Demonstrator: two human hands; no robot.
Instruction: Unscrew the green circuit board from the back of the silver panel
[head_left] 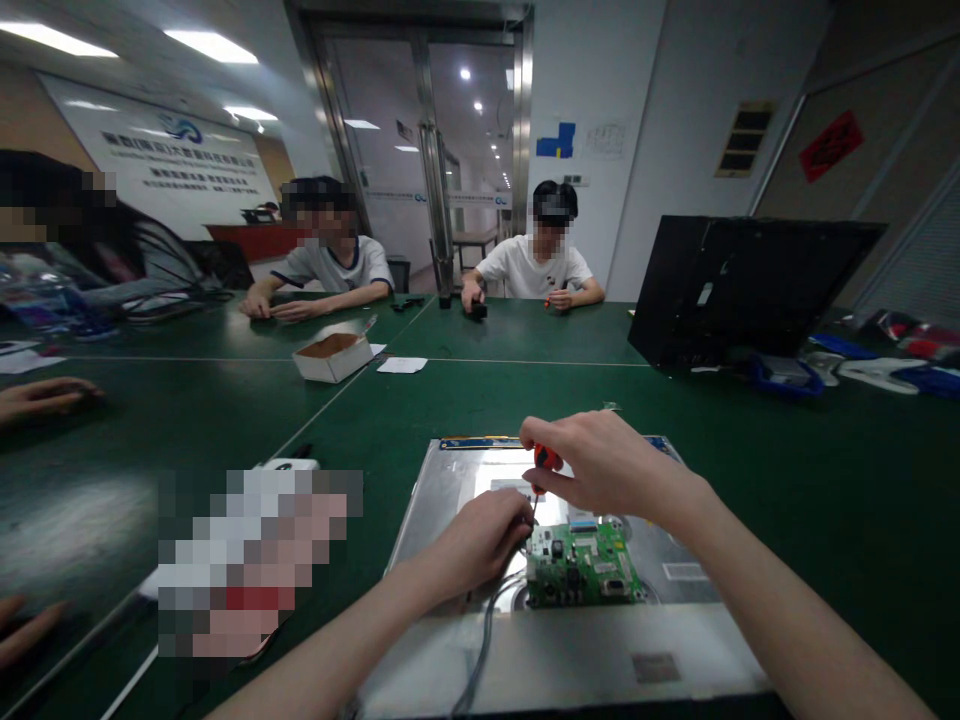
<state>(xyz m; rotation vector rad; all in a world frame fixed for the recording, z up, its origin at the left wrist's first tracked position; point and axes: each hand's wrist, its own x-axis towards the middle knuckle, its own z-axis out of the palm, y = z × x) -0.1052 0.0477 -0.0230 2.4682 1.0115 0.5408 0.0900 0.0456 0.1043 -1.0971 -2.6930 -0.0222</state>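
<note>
My right hand (600, 460) is closed around the red and black handle of a screwdriver (546, 458). The thin shaft points down at the upper left corner of a green circuit board (589, 570). Beside the tip is my left hand (495, 530), its fingers curled together; what they hold, if anything, is hidden. The board lies on the silvery metal back of a flat display panel (600, 650). A grey cable (484, 650) runs from beside the board toward the panel's near edge.
On the green table (360, 420), a small white box (334, 357) and a paper (403, 365) lie ahead. A large black screen (750, 290) stands at the right, near blue-handled clamps (877, 375). Blurred-out items (255, 560) lie at the left. Several people sit around; another person's hand (45, 398) rests left.
</note>
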